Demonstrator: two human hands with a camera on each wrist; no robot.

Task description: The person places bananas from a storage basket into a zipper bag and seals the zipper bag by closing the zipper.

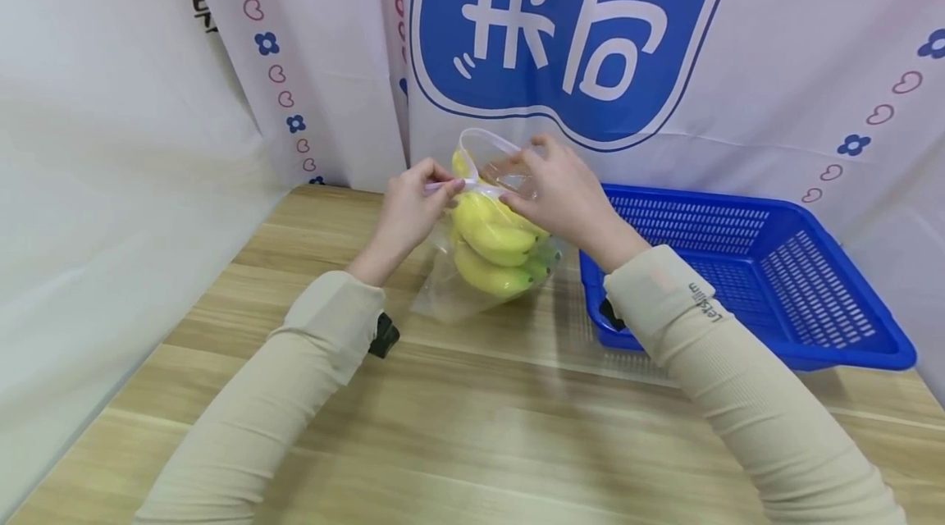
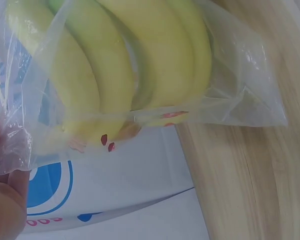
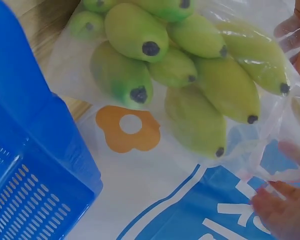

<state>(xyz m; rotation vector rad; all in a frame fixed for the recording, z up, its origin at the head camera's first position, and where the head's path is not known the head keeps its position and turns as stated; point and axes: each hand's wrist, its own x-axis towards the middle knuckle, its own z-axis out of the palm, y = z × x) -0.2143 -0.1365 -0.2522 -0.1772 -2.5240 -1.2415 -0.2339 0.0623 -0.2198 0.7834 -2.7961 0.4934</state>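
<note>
Sleeves (image 1: 244, 418) flank bananas (image 1: 495, 238); closing their bag (image 1: 443, 295) seems underway.
Left hand (image 1: 409, 205) pinches its handle (image 1: 469, 166); can't tell if right hand (image 1: 564, 190) grips; next likely calls for tightening.

In the head view, the right sleeve (image 1: 709, 344) hides part of the blue basket (image 1: 830, 295), and we cannot identify the dark object (image 1: 610, 315) beside that sleeve. In the left-wrist view, we lose the bananas (image 2: 165, 55) past the top edge, the left hand (image 2: 7, 210) past the left; the plastic bag (image 2: 252, 95) blurs the fruit's lower ends, and tiny red marks (image 2: 111, 147) are unclear.
</note>
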